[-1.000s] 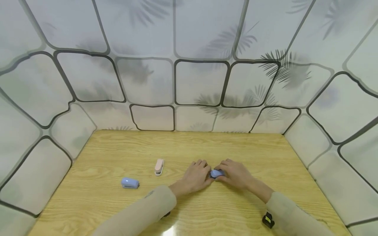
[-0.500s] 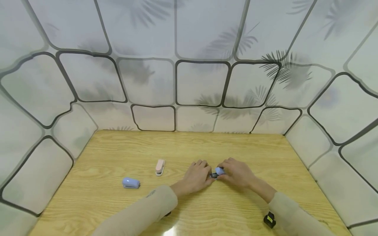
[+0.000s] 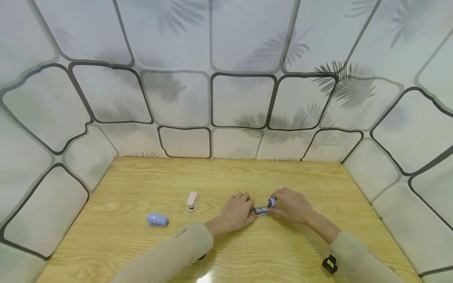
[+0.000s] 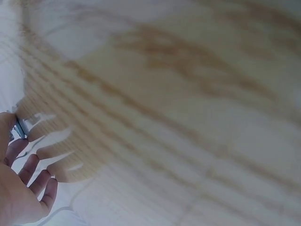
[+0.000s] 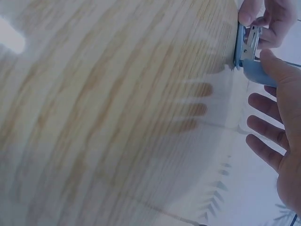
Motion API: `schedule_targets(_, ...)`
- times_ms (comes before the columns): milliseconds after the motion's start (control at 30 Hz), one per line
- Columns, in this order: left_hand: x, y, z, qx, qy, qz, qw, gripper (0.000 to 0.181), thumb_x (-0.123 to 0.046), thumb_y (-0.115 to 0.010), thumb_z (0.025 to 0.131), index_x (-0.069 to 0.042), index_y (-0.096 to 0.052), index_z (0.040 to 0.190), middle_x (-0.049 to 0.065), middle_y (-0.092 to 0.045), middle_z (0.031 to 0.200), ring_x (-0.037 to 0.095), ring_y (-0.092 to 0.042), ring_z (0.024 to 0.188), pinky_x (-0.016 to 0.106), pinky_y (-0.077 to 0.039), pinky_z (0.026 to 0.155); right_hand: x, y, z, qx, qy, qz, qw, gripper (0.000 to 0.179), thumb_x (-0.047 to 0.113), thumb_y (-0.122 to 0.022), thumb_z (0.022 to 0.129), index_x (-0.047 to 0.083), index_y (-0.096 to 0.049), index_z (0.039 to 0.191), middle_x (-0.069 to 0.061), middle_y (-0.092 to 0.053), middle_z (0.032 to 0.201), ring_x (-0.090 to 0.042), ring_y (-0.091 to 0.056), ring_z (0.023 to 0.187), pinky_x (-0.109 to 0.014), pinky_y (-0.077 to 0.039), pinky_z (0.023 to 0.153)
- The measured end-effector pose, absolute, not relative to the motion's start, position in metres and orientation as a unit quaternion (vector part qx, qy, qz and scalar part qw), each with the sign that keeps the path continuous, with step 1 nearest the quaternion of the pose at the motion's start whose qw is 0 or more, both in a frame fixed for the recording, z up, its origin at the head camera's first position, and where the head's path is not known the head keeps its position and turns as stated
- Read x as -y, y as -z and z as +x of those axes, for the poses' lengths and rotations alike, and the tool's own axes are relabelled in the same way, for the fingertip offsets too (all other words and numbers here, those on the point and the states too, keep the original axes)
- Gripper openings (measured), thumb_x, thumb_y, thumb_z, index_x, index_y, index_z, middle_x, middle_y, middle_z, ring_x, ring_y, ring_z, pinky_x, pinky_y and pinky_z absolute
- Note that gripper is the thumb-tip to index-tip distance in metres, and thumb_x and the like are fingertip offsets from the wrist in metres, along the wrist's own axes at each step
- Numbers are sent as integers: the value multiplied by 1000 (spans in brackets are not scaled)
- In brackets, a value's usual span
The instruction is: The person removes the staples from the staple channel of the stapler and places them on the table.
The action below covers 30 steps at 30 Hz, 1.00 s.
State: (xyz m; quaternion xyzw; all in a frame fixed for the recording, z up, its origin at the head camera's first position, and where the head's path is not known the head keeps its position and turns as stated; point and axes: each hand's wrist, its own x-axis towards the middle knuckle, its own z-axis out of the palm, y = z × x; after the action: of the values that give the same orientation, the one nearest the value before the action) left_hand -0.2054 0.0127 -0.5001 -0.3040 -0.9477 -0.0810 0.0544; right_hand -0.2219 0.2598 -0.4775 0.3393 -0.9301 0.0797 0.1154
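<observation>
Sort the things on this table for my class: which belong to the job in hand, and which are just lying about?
In the job:
open stapler
left hand, holding one end
right hand, holding its raised top

Seemingly just lying about:
closed blue stapler
pink stapler

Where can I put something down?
The table is bare between the pink stapler and back wall, and left of the closed blue stapler. It's crowded where the left hand and right hand hold the open blue stapler.
</observation>
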Motion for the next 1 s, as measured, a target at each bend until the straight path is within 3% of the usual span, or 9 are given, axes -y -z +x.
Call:
schedule_targets(733,-14,497,-210,947,71,-312,20,27,-51,-68,100,-24,-70,104,-4,-67,116,13,-59,103,29,-51,90,-285,481,-230,942,-52,314,109,40,52,-83,86,19,-74,104,10,-71,90,-6,-61,79,-21,-50,66)
schedule_targets(1000,-14,493,-214,946,58,-320,8,32,-54,-66,100,-24,-72,113,-3,-67,118,14,-60,107,31,-52,93,-283,480,-239,944,-50,308,107,43,55,-83,84,19,-75,106,6,-73,94,-12,-66,84,-28,-55,69)
